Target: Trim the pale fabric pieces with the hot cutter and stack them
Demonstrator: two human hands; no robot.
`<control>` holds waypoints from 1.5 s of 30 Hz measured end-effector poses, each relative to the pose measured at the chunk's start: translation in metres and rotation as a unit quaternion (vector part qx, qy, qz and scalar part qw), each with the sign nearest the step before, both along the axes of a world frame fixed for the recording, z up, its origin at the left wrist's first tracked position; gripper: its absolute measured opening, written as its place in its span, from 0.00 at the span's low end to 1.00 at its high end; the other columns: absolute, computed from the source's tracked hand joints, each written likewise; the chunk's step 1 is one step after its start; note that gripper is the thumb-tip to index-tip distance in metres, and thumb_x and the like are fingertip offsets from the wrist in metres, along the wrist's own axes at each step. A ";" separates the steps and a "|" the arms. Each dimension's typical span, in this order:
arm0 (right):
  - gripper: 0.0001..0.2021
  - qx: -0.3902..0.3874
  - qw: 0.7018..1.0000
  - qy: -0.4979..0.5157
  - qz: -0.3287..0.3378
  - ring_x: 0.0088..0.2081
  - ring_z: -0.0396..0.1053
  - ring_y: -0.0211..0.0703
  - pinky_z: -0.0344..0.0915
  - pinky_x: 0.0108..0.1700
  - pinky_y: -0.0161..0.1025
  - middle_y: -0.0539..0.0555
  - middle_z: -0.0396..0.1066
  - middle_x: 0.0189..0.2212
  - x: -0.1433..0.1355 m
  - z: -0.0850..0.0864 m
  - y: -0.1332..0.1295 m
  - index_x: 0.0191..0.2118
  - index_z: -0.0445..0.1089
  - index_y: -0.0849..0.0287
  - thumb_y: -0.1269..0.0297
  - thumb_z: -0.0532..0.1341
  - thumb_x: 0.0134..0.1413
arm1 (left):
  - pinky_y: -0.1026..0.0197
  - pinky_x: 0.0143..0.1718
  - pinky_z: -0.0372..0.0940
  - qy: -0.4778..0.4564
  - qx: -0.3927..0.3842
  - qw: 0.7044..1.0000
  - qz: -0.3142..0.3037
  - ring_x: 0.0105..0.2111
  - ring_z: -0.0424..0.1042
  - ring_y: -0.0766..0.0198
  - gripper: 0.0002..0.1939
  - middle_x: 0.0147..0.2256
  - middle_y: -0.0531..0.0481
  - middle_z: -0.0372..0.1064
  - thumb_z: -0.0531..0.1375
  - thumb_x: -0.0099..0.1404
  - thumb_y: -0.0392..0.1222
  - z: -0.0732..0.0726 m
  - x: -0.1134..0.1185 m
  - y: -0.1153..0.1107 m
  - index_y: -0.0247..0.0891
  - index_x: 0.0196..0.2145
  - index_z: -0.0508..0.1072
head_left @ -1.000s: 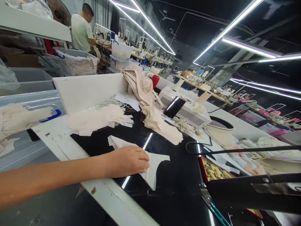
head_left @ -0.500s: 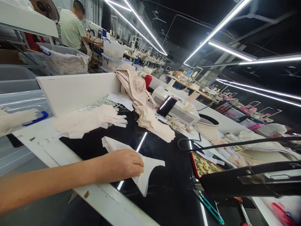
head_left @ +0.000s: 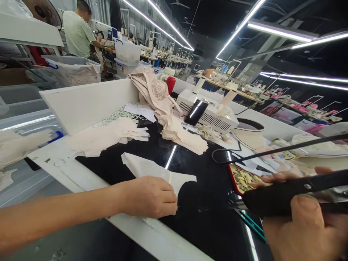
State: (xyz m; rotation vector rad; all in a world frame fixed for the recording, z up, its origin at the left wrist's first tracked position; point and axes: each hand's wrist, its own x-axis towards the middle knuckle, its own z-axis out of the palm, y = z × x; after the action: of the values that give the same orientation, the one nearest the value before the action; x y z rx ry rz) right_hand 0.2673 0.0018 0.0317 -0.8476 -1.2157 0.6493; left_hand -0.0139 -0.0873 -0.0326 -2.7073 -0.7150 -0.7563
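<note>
My left hand (head_left: 152, 197) has its fingers pinched together at the near edge of a pale cut fabric piece (head_left: 152, 166), which lies on the black glossy tabletop (head_left: 201, 224). At the right, my right hand (head_left: 304, 224) wraps round a black-handled tool (head_left: 282, 195) with a cord (head_left: 288, 145); its metal tip points left over the table. Behind the fabric piece lie a fanned stack of cream pieces (head_left: 108, 136) and a second stack (head_left: 185, 134) under draped beige lace fabric (head_left: 152, 87).
A red tray (head_left: 232, 180) of small metal parts and teal-handled tweezers (head_left: 252, 225) lie beside the tool. Farther back are a white machine (head_left: 217, 117), a black phone-like object (head_left: 196, 111) and a white partition (head_left: 92, 103). A person (head_left: 78, 32) sits beyond.
My right hand has come into view and closed round the black-handled tool. My left hand has moved slightly right and nearer, to the fabric piece's near edge. The camera view has shifted slightly.
</note>
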 end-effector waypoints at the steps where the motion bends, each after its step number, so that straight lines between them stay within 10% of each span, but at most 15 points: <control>1: 0.31 0.002 1.000 0.027 0.009 0.33 0.73 0.48 0.75 0.35 0.52 0.49 0.75 0.35 -0.006 0.002 0.000 0.56 0.75 0.43 0.68 0.72 0.43 | 0.61 0.48 0.74 0.000 -0.003 1.000 -0.005 0.38 0.77 0.62 0.13 0.34 0.49 0.77 0.60 0.74 0.25 0.000 0.001 0.000 0.39 0.35 0.77; 17: 0.29 -0.022 0.976 0.030 0.216 0.19 0.68 0.41 0.69 0.19 0.40 0.42 0.67 0.25 -0.071 0.006 -0.050 0.48 0.64 0.45 0.36 0.75 0.51 | 0.61 0.48 0.73 -0.084 -0.154 0.984 0.019 0.39 0.77 0.62 0.10 0.38 0.48 0.80 0.58 0.77 0.31 -0.014 0.005 -0.001 0.35 0.36 0.77; 29: 0.25 -0.003 0.943 0.141 0.302 0.24 0.71 0.40 0.73 0.22 0.38 0.45 0.74 0.29 -0.089 -0.006 -0.059 0.51 0.70 0.49 0.53 0.78 0.51 | 0.61 0.46 0.70 -0.195 -0.268 0.943 0.024 0.41 0.77 0.61 0.07 0.40 0.48 0.81 0.63 0.72 0.29 -0.017 0.011 0.000 0.36 0.37 0.78; 45: 0.24 -0.005 0.945 0.127 0.300 0.25 0.72 0.41 0.74 0.25 0.40 0.44 0.76 0.29 -0.091 -0.009 -0.057 0.51 0.74 0.47 0.54 0.79 0.50 | 0.61 0.49 0.69 -0.133 -0.232 0.963 0.040 0.42 0.76 0.59 0.10 0.41 0.47 0.80 0.58 0.79 0.31 -0.011 0.011 0.004 0.33 0.40 0.79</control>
State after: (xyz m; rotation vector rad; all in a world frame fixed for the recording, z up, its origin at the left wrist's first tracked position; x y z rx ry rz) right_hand 0.1765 -0.0555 0.0230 -0.3702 -1.2314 1.2187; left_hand -0.0032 -0.0832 -0.0438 -2.9867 -1.1897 -1.0606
